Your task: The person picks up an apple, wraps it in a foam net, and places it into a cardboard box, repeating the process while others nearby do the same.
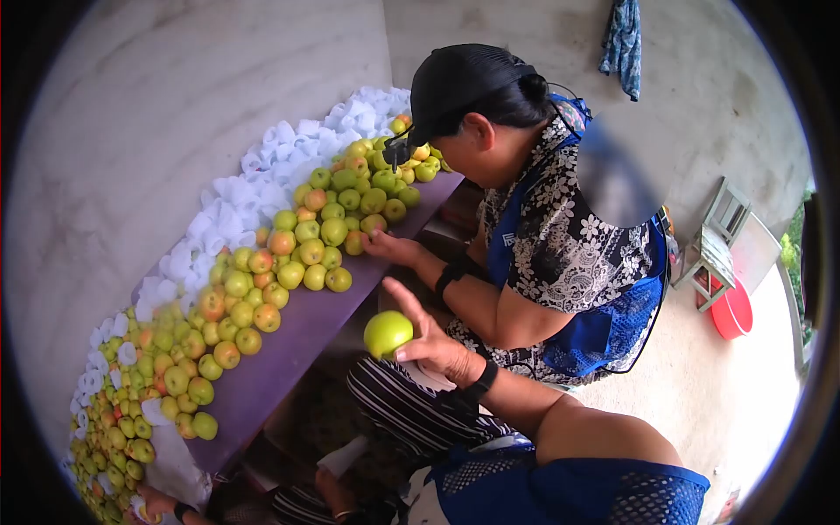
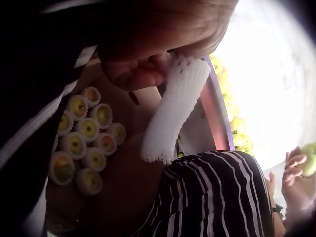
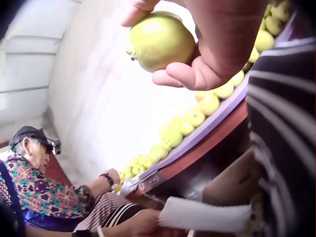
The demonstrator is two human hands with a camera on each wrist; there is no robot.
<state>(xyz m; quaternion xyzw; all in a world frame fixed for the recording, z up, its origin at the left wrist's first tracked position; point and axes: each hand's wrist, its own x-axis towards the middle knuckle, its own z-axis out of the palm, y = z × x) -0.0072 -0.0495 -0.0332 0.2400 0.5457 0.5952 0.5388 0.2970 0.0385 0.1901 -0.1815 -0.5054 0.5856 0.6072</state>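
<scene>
My right hand point(image 1: 437, 348) holds a green apple point(image 1: 388, 334) between thumb and fingers, in front of the table edge; the right wrist view shows the fingers curled round this apple point(image 3: 162, 42). Low in the head view, my left hand point(image 1: 332, 492) pinches a white foam net sleeve point(image 1: 343, 456). From the left wrist, the sleeve point(image 2: 177, 108) hangs down from the curled fingers of this hand point(image 2: 163, 39), above a striped trouser leg. The sleeve looks flattened, with no fruit visible in it. Hand and apple are apart from the sleeve.
Many apples point(image 1: 236, 283) and piled foam nets point(image 1: 229, 206) lie on the purple table point(image 1: 302, 319). A person in a black cap point(image 1: 534, 227) sits alongside, one hand at the apples. Another person point(image 3: 44, 192) sits opposite. Netted apples point(image 2: 89, 129) fill a box. A red basin point(image 1: 731, 313) stands behind.
</scene>
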